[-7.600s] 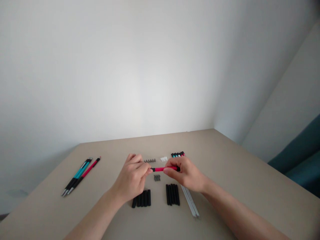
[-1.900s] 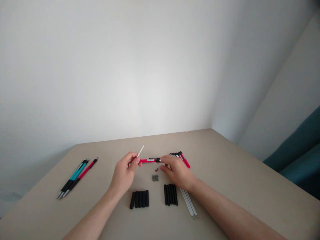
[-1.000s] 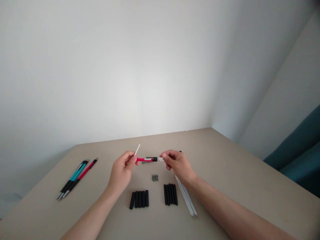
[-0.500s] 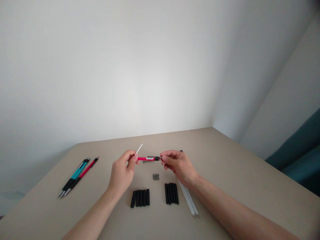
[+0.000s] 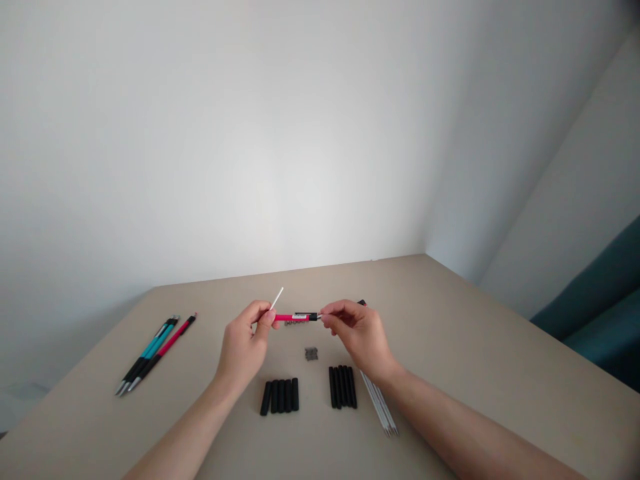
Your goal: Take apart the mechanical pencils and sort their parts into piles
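Observation:
My left hand (image 5: pixel 246 338) pinches the left end of a red pen barrel (image 5: pixel 286 318), which lies level above the table. From the same fingers a thin white stick (image 5: pixel 277 298), perhaps a pen refill, slants up and right. The barrel has a white label and a black clip end. At that end my right hand (image 5: pixel 357 330) is closed, with thumb and forefinger on a small silvery piece whose kind is mostly hidden. Just behind the barrel lie tiny metal parts (image 5: pixel 295 323), partly covered by it. Small springs or similar grey pieces (image 5: pixel 311 354) lie below.
Several black grips (image 5: pixel 281 397) and several thinner black tubes (image 5: pixel 343 387) lie in rows on the table (image 5: pixel 225 440). White refills (image 5: pixel 380 403) pass under my right forearm. At left are teal pens (image 5: pixel 149 353) and a red pen (image 5: pixel 165 352). A white wall stands behind.
My right fingers have shifted slightly at the barrel's clip end, and the silvery piece there shows a little more. The left hand keeps its hold almost unmoved.

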Tool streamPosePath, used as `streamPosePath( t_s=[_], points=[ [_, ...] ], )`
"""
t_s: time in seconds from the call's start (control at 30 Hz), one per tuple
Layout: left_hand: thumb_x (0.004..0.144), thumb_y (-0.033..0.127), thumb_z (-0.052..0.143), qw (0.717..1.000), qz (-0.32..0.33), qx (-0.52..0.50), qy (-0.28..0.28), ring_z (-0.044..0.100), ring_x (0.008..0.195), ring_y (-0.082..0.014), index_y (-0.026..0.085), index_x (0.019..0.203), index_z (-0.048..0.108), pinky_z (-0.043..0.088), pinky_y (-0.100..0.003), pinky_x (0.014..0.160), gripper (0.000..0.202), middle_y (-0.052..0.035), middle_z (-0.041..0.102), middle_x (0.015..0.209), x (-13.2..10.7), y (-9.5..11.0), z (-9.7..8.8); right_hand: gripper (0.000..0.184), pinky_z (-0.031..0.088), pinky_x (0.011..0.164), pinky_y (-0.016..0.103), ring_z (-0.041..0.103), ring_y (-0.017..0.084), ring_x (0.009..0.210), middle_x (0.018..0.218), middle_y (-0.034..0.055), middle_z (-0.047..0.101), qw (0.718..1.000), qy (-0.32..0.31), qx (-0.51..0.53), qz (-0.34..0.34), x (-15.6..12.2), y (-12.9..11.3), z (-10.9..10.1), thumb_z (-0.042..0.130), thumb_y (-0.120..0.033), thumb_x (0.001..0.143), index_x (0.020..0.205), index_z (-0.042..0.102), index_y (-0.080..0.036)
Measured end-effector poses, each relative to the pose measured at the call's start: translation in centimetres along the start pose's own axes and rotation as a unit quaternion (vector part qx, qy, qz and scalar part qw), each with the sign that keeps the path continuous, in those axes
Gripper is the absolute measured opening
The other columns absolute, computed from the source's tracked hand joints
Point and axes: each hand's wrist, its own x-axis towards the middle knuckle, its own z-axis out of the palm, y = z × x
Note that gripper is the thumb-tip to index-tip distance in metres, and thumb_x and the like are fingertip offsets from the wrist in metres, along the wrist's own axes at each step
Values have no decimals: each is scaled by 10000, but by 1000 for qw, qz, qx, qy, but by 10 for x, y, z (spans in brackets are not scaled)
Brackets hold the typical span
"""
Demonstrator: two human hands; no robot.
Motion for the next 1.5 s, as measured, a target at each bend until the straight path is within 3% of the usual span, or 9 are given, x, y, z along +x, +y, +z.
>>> streamPosePath(
  t_s=[0.27, 0.53, 0.83, 1.03, 1.2, 1.5],
  points=[
    [847, 394, 463, 999, -8, -37, -12, 389, 451, -107, 183, 739, 558, 290, -209, 460, 255, 18, 602, 613, 0, 3, 1, 79, 474, 638, 281, 600, 164, 676, 777, 40, 693, 993, -6, -75, -94, -5, -2, 0, 663, -270, 764, 787, 700, -205],
    [842, 402, 472, 999, -11, -48, -6, 385, 440, -104, 180, 747, 558, 292, -206, 451, 256, 17, 602, 618, 0, 1, 2, 134, 484, 633, 286, 611, 174, 705, 813, 48, 692, 995, -30, -50, -77, -5, -1, -1, 647, -294, 776, 862, 698, -205],
    [851, 395, 477, 998, -15, -54, -19, 386, 458, -102, 182, 747, 558, 291, -210, 466, 250, 21, 608, 628, -2, 4, 1, 244, 484, 601, 280, 591, 153, 657, 793, 41, 677, 998, -41, -20, -33, -5, 3, 2, 672, -323, 753, 966, 701, -208],
    [853, 416, 480, 997, -14, -76, -24, 412, 475, -114, 179, 780, 574, 307, -227, 485, 265, -8, 662, 689, -4, 8, 0, 267, 459, 510, 270, 535, 119, 503, 579, 7, 622, 991, -34, 109, 73, 1, 3, 4, 703, -336, 690, 863, 712, -132],
    [866, 377, 483, 994, 15, -97, -38, 552, 646, -151, 175, 769, 587, 380, -250, 632, 247, -22, 672, 713, -3, 8, 0, 337, 454, 509, 247, 553, 108, 546, 673, 50, 671, 966, -36, 220, 129, 6, 7, 3, 766, -343, 617, 847, 714, -103],
    [874, 327, 505, 989, 36, -131, -58, 587, 719, -156, 172, 775, 602, 396, -260, 716, 208, -16, 664, 731, -6, 10, 0, 349, 446, 519, 236, 554, 97, 553, 700, 65, 685, 946, -63, 272, 164, 5, 6, 4, 797, -338, 595, 841, 726, -100]
  ],
)
